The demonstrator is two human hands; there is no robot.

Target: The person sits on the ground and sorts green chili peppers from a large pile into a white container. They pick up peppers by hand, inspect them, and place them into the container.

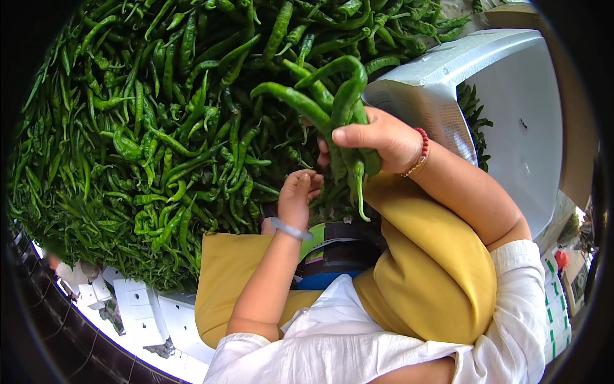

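Note:
My right hand (391,137), wearing a red bead bracelet and a thin gold-coloured one, grips a bunch of long green peppers (345,98). Their curved ends stick up above the thumb, and one stem hangs below the fist. Just below and to the left is my left hand (298,194), with a pale bangle at the wrist. Its fingers are loosely curled in and nothing shows in them. A large heap of green peppers (158,129) lies in front of both hands and spreads far to the left.
A white foam box (525,139) lies tipped at my right, with more green peppers (472,125) inside. My knees in yellow trousers (431,259) frame the space below my hands. White foam boxes (144,307) stand beyond the heap at lower left.

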